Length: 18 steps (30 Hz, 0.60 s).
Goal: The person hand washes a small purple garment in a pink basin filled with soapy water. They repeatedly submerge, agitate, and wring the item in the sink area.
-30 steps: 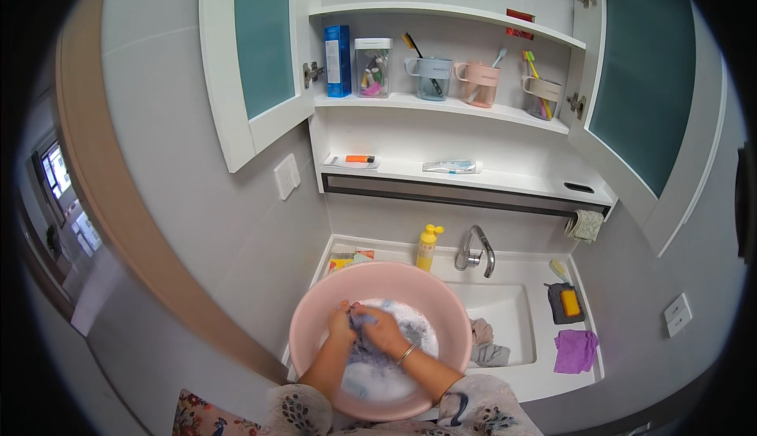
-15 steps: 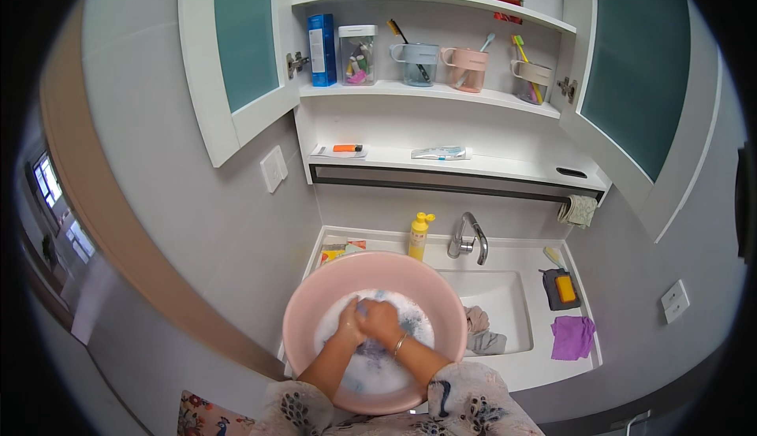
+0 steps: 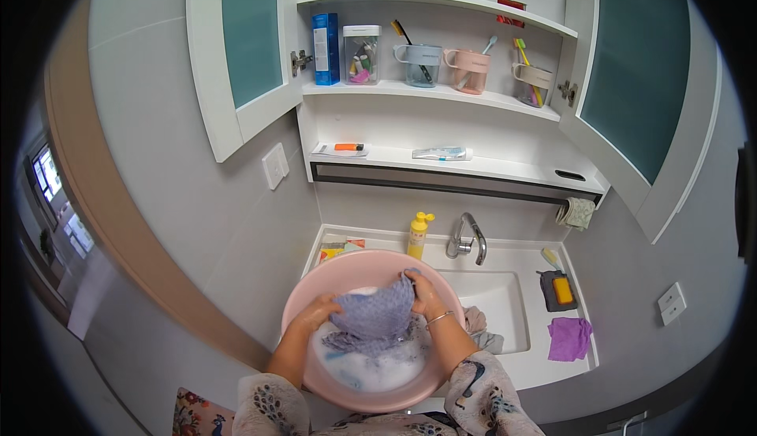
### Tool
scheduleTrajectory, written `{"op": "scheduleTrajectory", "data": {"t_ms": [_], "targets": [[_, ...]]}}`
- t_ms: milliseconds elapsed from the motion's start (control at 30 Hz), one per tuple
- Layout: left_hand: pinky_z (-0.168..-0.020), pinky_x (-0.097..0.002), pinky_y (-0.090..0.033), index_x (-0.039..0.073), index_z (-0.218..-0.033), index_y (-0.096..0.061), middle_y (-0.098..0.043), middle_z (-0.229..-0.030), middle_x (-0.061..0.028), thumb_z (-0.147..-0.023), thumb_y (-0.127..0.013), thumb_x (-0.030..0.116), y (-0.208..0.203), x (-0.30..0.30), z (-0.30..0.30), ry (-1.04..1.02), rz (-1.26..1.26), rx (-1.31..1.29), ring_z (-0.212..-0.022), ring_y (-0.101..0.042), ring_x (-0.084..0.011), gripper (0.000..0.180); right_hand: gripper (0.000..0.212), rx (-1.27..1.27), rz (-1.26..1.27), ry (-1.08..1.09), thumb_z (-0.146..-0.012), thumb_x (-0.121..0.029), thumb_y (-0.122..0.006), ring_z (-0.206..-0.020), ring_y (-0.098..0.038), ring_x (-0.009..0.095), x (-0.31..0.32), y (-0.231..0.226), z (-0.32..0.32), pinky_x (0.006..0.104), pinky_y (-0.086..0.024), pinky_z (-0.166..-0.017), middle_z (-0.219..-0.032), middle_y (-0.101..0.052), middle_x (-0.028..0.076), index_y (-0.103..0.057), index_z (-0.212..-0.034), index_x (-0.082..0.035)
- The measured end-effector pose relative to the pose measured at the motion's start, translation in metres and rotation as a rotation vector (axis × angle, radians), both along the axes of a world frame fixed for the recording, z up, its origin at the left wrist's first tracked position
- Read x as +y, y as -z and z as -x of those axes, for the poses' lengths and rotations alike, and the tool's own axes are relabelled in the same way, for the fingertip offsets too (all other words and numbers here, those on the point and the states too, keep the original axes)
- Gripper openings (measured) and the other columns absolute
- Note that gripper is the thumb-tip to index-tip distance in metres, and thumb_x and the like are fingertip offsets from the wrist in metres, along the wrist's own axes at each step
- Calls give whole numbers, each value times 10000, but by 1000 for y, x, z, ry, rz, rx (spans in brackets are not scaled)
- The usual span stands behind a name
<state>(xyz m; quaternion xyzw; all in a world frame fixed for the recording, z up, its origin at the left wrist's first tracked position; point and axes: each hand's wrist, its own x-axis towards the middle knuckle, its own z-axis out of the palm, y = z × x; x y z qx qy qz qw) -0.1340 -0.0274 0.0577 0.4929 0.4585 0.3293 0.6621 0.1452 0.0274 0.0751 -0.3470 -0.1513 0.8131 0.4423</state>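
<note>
A wet blue-grey patterned cloth (image 3: pixel 377 314) is stretched between my two hands over a pink basin (image 3: pixel 296 310). My left hand (image 3: pixel 318 310) grips its left edge, and my right hand (image 3: pixel 426 292), with a bracelet at the wrist, grips its upper right corner. The cloth's lower part hangs down into the white suds (image 3: pixel 378 369). Some fabric lies partly under the foam, its shape hidden.
Behind the basin stand a yellow pump bottle (image 3: pixel 418 236) and a chrome faucet (image 3: pixel 468 240). Wadded cloths (image 3: pixel 485 340) lie in the sink (image 3: pixel 514 302). At right are a purple cloth (image 3: pixel 569 339) and a yellow bar (image 3: pixel 562 291). Cabinet doors (image 3: pixel 639 73) hang open above.
My hands were together low in the suds, bunching the cloth. They have moved apart and up, spreading the cloth out between them.
</note>
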Motion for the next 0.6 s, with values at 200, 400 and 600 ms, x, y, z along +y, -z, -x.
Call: {"op": "scheduleTrajectory", "data": {"t_ms": [200,400,600], "targets": [[-989,-356,-307,-41,-1276,-282,-425,-1249,-150,-698,-691,189,-20,-5,-40,-470,-94,-161,-1189,-382,-262,744,524,-724,-651,-42,-722,-241,-648,-982,-521,275,0,75,19,332,-408,-862,-1075,-532,167,-448,-1139,5],[-1004,-343,-270,23,-1359,-145,-287,-1332,-214,-617,-760,196,15,-2,-37,-382,-357,368,-1243,-284,-295,980,711,-1311,-637,-15,-616,-183,-725,-1072,-488,323,-4,55,13,337,-374,-919,-1112,-515,223,-378,-1195,39],[-903,-370,-384,59,-1107,-552,-530,-1144,-168,-627,-736,230,23,-2,-6,290,-452,801,-1073,-494,-286,542,663,-1333,-898,-147,-633,-312,-707,-992,-531,348,-27,5,-4,385,-424,-829,-1044,-550,245,-449,-1141,28]]}}
